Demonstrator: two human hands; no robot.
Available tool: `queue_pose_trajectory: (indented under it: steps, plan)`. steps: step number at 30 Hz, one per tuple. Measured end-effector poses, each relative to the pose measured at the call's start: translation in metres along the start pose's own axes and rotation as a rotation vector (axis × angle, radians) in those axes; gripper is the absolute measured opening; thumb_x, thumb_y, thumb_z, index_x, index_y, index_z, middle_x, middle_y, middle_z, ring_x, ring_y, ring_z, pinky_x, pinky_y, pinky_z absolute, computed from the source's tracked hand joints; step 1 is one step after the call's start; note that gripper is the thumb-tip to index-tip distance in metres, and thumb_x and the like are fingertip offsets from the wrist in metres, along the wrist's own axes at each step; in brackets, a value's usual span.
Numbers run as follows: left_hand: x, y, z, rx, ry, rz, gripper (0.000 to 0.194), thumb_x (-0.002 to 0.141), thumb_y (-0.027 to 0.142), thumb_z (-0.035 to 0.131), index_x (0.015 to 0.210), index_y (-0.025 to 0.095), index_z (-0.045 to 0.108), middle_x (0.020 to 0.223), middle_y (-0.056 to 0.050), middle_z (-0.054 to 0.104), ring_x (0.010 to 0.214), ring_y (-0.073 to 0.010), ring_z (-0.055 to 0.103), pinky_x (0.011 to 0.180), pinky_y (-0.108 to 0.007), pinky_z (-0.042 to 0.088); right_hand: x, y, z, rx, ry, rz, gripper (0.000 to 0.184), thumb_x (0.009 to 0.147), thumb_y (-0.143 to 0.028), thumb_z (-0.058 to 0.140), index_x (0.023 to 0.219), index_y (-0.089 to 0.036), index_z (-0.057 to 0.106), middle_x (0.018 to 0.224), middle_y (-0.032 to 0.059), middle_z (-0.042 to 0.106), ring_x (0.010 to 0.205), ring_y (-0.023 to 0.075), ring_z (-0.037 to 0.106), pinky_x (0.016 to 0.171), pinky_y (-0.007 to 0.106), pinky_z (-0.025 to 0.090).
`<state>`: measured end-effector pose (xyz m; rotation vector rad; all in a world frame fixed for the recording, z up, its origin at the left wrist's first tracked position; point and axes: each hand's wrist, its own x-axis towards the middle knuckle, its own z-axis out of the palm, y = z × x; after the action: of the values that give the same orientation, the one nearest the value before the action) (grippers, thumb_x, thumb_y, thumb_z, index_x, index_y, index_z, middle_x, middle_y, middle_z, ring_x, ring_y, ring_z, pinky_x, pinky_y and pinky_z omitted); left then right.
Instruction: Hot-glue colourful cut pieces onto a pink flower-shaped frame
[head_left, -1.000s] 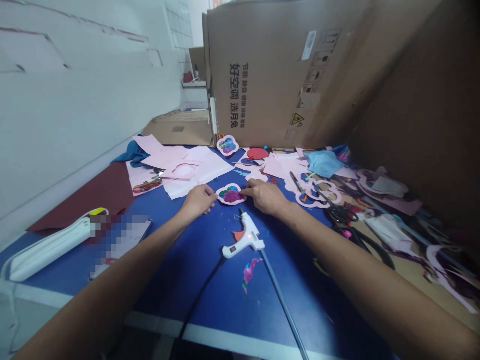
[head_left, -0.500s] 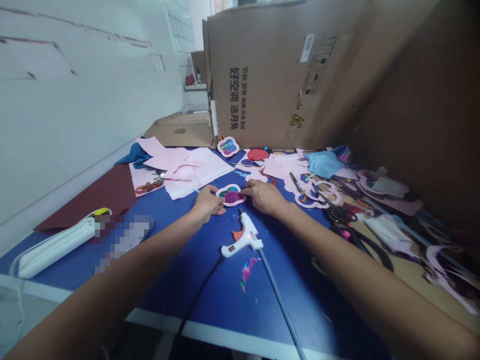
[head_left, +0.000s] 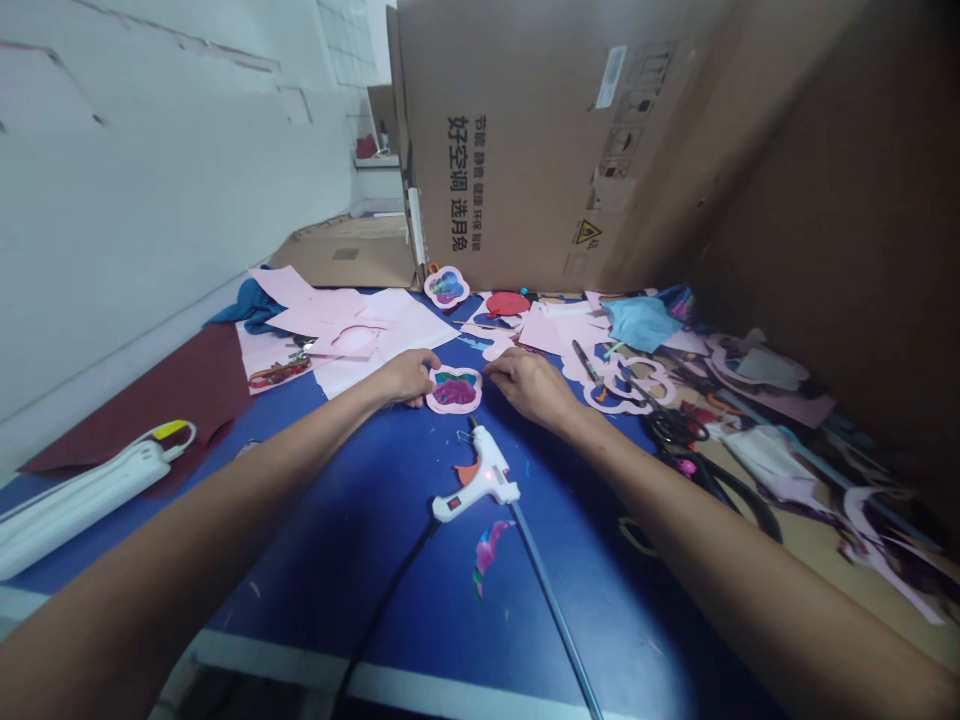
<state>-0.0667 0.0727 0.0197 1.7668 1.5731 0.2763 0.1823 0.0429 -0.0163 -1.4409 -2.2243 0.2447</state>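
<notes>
Both forearms reached forward from the lower corners, converging on the flower-shaped piece (head_left: 455, 392), which lay pink-rimmed at mid-surface, between the hands. Left hand (head_left: 407, 379): knuckles up, fingers bent, tips touching the piece's left rim; whether they pinched it could not be told. Right hand (head_left: 534, 388): wrist angled inward, fingers curled and drawn narrow, tips just beside the right rim. Glue gun (head_left: 491, 470) rested on the blue surface (head_left: 360, 540), nearer the wearer, nozzle toward the piece.
</notes>
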Motion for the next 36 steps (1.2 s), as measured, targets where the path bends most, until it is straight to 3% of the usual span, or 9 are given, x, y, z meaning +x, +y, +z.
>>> queue_pose_trajectory:
  steps: [6,17,26,29,32,34,36]
  plan:
    - [0.015,0.001,-0.003,0.1,-0.051,0.051,0.056,0.083,0.004,0.065,0.138,0.016,0.064,0.058,0.006,0.058,0.052,-0.019,0.063,0.056,-0.027,0.045,0.005,0.001,0.009,0.09,0.012,0.016,0.02,0.106,-0.023,0.07,0.119,-0.022,0.086,0.121,0.0103,0.081,0.108,0.0226,0.075,0.094,0.031,0.054]
    - [0.012,0.006,-0.005,0.16,-0.099,0.08,0.056,0.086,0.005,0.063,0.142,0.015,0.06,0.063,0.007,0.055,0.052,-0.0164,0.062,0.052,-0.026,0.041,0.003,0.005,0.019,0.173,0.007,0.124,0.018,0.099,-0.031,0.082,0.114,-0.024,0.088,0.112,0.0082,0.08,0.093,0.0217,0.074,0.082,0.031,0.052]
    - [0.002,0.0,-0.004,0.218,-0.019,0.115,0.05,0.088,0.015,0.067,0.138,0.019,0.069,0.068,0.004,0.063,0.053,-0.0174,0.061,0.055,-0.028,0.042,-0.003,0.005,0.026,0.135,0.006,0.115,0.025,0.099,-0.029,0.082,0.123,-0.022,0.086,0.116,0.0095,0.075,0.107,0.0235,0.071,0.09,0.032,0.053]
    - [-0.003,-0.011,-0.002,0.262,0.077,0.155,0.043,0.092,0.022,0.067,0.135,0.02,0.074,0.077,0.0,0.07,0.068,-0.02,0.069,0.066,-0.029,0.05,-0.005,0.005,0.028,0.13,0.01,0.098,0.025,0.1,-0.029,0.08,0.124,-0.023,0.085,0.115,0.0099,0.074,0.112,0.0245,0.07,0.095,0.033,0.053]
    - [-0.011,-0.023,0.006,0.317,0.212,0.269,0.046,0.093,0.023,0.068,0.139,0.022,0.075,0.109,-0.008,0.079,0.101,-0.0263,0.074,0.092,-0.036,0.057,-0.006,0.005,0.029,0.134,0.013,0.09,0.024,0.101,-0.03,0.08,0.124,-0.023,0.085,0.114,0.0099,0.073,0.112,0.0252,0.07,0.096,0.034,0.054]
    - [-0.016,-0.031,0.013,0.336,0.257,0.41,0.05,0.095,0.022,0.067,0.144,0.025,0.073,0.145,-0.011,0.072,0.133,-0.0302,0.067,0.115,-0.044,0.052,-0.006,0.005,0.029,0.131,0.013,0.083,0.024,0.101,-0.031,0.08,0.124,-0.024,0.086,0.114,0.0098,0.073,0.111,0.0255,0.07,0.096,0.034,0.054]
    - [-0.02,-0.038,0.019,0.351,0.265,0.521,0.051,0.098,0.019,0.062,0.148,0.027,0.07,0.172,-0.009,0.053,0.158,-0.0308,0.048,0.132,-0.05,0.038,-0.006,0.005,0.029,0.124,0.01,0.08,0.024,0.102,-0.032,0.079,0.124,-0.024,0.086,0.114,0.0099,0.072,0.111,0.0257,0.07,0.095,0.034,0.054]
